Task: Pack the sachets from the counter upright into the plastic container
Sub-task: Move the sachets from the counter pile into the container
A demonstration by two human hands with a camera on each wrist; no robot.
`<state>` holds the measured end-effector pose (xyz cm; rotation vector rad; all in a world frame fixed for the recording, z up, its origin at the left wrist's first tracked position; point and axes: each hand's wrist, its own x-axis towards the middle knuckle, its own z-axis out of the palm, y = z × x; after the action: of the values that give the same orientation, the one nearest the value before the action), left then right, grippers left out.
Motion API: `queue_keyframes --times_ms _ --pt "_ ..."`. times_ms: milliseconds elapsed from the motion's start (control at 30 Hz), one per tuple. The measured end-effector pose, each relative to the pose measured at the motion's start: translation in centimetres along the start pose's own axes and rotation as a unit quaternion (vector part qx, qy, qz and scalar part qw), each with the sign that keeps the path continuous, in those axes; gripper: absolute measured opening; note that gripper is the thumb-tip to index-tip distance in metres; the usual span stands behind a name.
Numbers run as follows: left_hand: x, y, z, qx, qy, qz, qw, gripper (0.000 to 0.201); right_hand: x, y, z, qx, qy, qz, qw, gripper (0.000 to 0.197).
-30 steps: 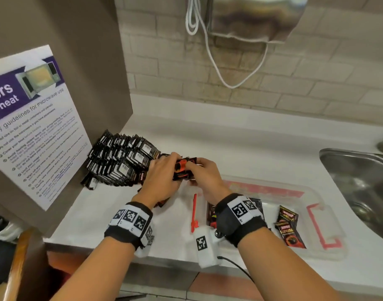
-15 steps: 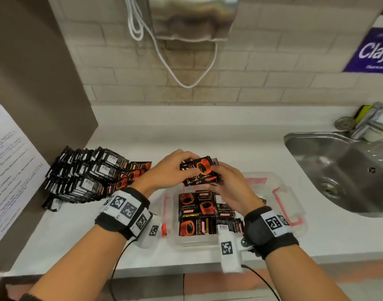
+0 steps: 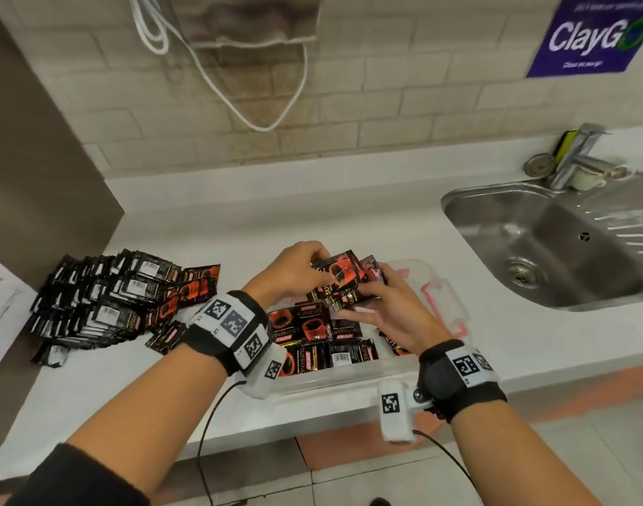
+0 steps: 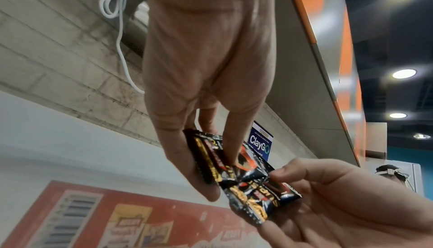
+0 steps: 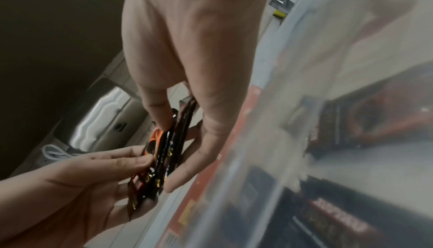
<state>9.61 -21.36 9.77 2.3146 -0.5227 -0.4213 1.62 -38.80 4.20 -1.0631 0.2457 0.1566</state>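
Sachets, a small bundle of glossy black-and-orange packets (image 3: 343,283), are pinched between left hand (image 3: 294,277) and right hand (image 3: 389,312) above the clear plastic container (image 3: 440,286) at the counter's front edge (square the edges first, then lower them upright beside the ones lying flat).

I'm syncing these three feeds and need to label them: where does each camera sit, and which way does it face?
Head: worn on the head, looking forward and down at the counter, container, both forearms and hands.
Left wrist: under the left hand, looking along its fingers, which pinch the sachets.
Right wrist: under the right hand, looking along its fingers beside the container wall.
Shared: all show both hands holding the sachets.
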Motion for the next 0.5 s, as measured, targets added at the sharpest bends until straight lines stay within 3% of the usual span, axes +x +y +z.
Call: queue_keyframes --times_ms 133,200,300,400,500 --pt "0.3 0.7 0.2 -0.011 -0.008 -0.009 1.0 0.018 -0.4 0.2 -1.4 0.021 0.036 -0.02 0.999 0.044" --pt "0.4 0.9 0.0 -0.022 -0.022 -0.003 0.999 0.019 -0.4 0.2 -1.9 0.0 0.057 -0.039 0.998 0.037" --pt "0.7 1.2 -0.5 -0.012 -0.044 0.02 0.999 0.019 -0.3 0.3 -2.8 -0.046 0.131 -0.084 0.987 0.031" --pt "1.7 1.7 -0.5 0.115 -0.095 0.053 0.987 0.018 0.0 0.4 -3.6 -0.079 0.194 -0.126 0.97 0.031" --pt "2.3 2.5 0.9 0.305 -0.16 0.09 0.934 0.017 0.1 0.7 -4.0 -0.116 0.216 -0.152 0.958 0.032"
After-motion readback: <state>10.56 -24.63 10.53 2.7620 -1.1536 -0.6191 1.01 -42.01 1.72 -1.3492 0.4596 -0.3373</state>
